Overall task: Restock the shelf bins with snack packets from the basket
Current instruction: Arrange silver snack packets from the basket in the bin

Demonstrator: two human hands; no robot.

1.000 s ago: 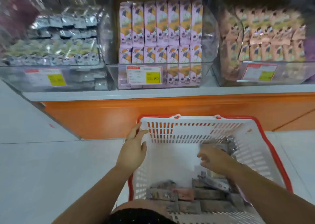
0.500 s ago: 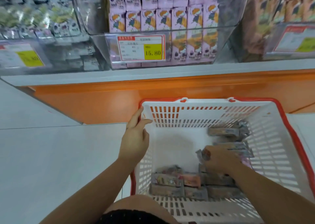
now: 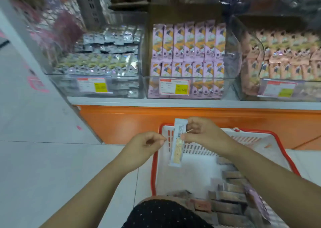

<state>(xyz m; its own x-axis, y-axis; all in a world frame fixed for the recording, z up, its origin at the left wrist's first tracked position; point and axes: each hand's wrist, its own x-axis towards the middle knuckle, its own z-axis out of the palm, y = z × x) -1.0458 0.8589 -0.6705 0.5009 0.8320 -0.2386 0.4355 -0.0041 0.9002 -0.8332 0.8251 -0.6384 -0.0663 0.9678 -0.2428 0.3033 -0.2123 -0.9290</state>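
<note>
Your right hand (image 3: 199,134) pinched one pale snack packet (image 3: 178,151) upright over the far left corner of the basket (image 3: 251,140), your left hand (image 3: 145,143) curled empty just beside it; so slight a pinch could have dropped it short of the shelf bins (image 3: 208,78).

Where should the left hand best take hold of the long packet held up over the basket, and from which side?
Probably the free lower half of the packet, coming from its left edge, fingers on the two flat faces. It hangs upright; the right hand pinches its upper part from the right, and the left hand is left of it.
</note>
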